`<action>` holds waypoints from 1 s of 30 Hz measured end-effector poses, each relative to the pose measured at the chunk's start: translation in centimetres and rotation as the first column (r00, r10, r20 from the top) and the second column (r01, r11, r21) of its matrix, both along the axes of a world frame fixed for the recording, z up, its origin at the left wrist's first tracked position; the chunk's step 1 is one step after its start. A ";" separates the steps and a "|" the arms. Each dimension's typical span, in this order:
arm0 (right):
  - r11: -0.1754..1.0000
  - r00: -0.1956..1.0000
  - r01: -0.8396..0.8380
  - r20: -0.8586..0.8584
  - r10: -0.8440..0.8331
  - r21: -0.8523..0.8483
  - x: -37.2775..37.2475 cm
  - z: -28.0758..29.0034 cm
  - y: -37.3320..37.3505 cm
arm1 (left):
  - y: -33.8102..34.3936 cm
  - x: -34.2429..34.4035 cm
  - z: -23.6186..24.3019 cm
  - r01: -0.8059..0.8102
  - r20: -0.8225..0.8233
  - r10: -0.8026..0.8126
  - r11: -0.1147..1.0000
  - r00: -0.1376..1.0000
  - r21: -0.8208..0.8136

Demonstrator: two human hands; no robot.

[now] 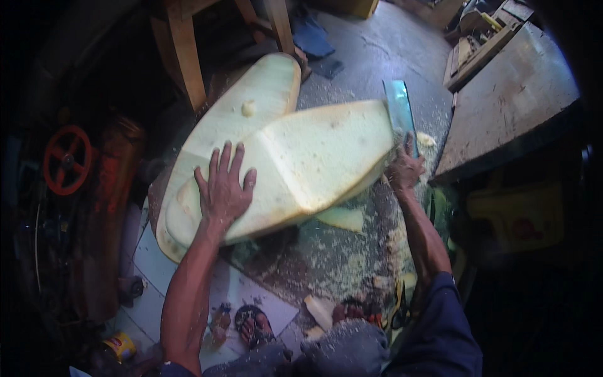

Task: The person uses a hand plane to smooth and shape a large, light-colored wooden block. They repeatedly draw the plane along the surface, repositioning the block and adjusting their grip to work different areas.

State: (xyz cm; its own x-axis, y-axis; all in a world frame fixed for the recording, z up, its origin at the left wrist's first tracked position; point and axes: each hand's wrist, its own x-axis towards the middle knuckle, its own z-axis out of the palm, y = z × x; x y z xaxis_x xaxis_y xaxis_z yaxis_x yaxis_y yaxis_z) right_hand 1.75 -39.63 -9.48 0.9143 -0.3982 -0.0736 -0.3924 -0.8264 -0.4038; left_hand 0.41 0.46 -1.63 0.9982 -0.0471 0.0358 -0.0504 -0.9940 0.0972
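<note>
Two long pale-yellow foam seat pads lie one across the other. My left hand rests flat on the upper foam pad, fingers spread, near its left end. The lower foam pad reaches out beyond it toward the far side. My right hand is closed around the near end of a flat, bluish metal blade. The blade stands against the right end of the upper pad, and its exact kind is unclear. Part of the lower pad is hidden under the upper one.
Foam crumbs and a foam offcut lie below the pads. Wooden stool legs stand at the far left. A red handwheel is beside an orange cylinder on the left. A worn wooden board slants at the right.
</note>
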 end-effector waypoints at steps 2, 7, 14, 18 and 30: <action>0.941 0.971 -0.124 0.159 0.181 -0.314 -2.2 -0.4 3.1 | 0.0 0.1 0.0 -0.001 0.052 0.001 1.000 0.999 -0.004; 0.882 0.882 -0.291 0.254 0.397 -0.371 -4.3 -1.4 1.9 | 0.1 0.3 0.1 -0.017 -0.014 0.018 1.000 1.000 0.011; 0.885 0.811 -0.331 0.381 0.444 -0.327 -6.8 -2.9 4.0 | 0.2 0.3 -0.2 -0.010 0.000 0.010 1.000 1.000 0.009; 0.977 0.968 -0.166 0.164 0.187 -0.133 -2.2 -2.8 -1.1 | 0.0 -0.2 0.1 0.028 0.076 -0.030 0.999 0.997 0.016; 0.780 0.942 -0.032 0.242 0.233 -0.625 1.0 -1.3 -4.4 | -0.1 0.4 -0.3 -0.012 0.015 0.011 0.997 1.000 0.077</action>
State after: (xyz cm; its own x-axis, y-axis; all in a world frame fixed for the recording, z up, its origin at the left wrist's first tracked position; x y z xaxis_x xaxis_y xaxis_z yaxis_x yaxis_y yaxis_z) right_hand 2.80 -44.02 -10.82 0.8986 -0.1406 0.4156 -0.2084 -0.9704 0.1223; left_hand 0.84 0.39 -1.92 0.9981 -0.0389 0.0475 -0.0399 -0.9990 0.0200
